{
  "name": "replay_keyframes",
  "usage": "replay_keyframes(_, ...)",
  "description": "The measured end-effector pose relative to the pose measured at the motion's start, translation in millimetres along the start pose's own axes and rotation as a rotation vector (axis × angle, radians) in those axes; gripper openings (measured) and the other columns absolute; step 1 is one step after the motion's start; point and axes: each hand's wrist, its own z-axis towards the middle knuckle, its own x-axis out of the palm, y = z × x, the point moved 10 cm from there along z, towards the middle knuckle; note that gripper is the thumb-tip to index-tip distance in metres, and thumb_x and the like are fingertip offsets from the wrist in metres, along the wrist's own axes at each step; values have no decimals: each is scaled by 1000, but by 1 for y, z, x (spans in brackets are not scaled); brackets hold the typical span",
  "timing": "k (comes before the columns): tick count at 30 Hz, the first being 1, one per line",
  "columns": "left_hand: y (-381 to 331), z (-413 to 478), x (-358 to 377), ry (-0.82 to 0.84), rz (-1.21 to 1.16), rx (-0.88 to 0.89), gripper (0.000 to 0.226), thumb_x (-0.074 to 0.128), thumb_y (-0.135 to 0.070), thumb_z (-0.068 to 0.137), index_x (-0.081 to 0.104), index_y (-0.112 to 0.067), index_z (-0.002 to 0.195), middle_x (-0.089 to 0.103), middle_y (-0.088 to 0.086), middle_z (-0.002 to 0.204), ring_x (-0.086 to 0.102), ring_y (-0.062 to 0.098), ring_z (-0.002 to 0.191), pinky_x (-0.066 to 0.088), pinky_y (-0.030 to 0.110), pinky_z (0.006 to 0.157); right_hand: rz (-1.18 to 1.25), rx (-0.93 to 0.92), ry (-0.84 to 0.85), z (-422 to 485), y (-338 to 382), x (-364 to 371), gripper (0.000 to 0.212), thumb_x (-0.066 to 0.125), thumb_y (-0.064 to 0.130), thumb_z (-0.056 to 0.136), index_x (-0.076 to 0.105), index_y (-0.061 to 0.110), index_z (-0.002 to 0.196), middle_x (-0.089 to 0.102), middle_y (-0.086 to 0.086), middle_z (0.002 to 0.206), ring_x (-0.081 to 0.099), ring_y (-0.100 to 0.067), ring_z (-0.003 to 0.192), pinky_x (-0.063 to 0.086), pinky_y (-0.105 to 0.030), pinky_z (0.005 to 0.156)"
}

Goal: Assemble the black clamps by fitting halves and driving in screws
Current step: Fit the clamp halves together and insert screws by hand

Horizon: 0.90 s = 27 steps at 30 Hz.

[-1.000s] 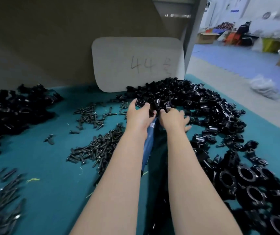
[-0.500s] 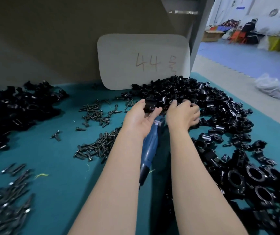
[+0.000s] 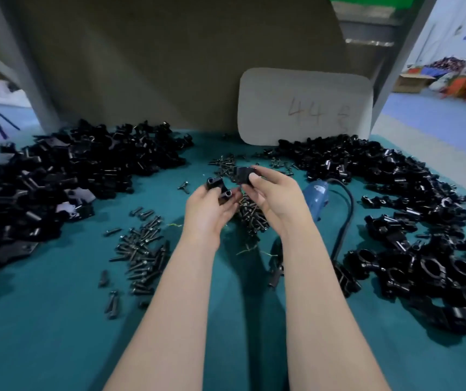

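Note:
My left hand holds a black clamp half in its curled fingers, screw holes showing. My right hand pinches a second black clamp half between thumb and fingers, just right of and above the first. The two halves are close but apart, above the teal table. Loose black screws lie in a pile left of my forearms, and more screws lie under my hands. A blue electric screwdriver lies on the table right of my right hand.
A large heap of black clamp parts fills the left side. Another heap curves along the right, with assembled ring clamps nearer me. The screwdriver's black cable runs toward me. A white card marked 44 leans on the back panel.
Both hands have pulled back from the right heap, each now with a clamp half. The blue screwdriver, earlier between my forearms, lies to the right. The view swung left.

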Motion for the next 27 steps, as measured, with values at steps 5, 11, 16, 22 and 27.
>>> replay_keyframes(5, -5, 0, -27, -64, 333, 183, 21, 55, -7, 90, 56, -17, 108, 67, 6, 103, 65, 19, 93, 54, 28, 82, -385, -79, 101, -1, -13, 18, 32, 53, -1, 94, 67, 27, 96, 65, -4, 88, 64, -15, 85, 55, -31, 87)
replay_keyframes(11, 0, 1, -19, -12, 610, 276, 21, 65, -24, 88, 52, -33, 101, 68, -2, 102, 64, 18, 97, 52, 36, 87, -687, -158, 84, 7, -16, 24, 21, 56, 4, 91, 62, 23, 99, 64, 4, 97, 62, -16, 101, 52, -28, 88)
replay_keyframes(16, -1, 4, -22, -48, 682, 318, 21, 62, -23, 92, 51, -27, 109, 67, 0, 105, 63, 20, 94, 47, 28, 76, -800, -182, 113, 5, -17, 27, 19, 60, 9, 91, 63, 23, 103, 65, 6, 99, 61, -10, 96, 47, -20, 79)
replay_keyframes(22, -3, -1, -21, -92, 793, 383, 26, 52, -14, 95, 51, -18, 121, 62, -2, 99, 57, 10, 77, 36, 12, 52, -923, -166, 156, 2, -20, 35, 31, 70, 20, 86, 58, 25, 114, 58, 12, 98, 57, -7, 93, 42, -13, 67)
replay_keyframes(27, -3, -3, -19, -76, 797, 411, 24, 50, -15, 96, 52, -19, 119, 61, -7, 93, 54, -2, 73, 39, 8, 48, -945, -188, 118, 1, -16, 33, 32, 69, 22, 86, 59, 22, 117, 57, 12, 93, 56, -5, 85, 41, -16, 69)
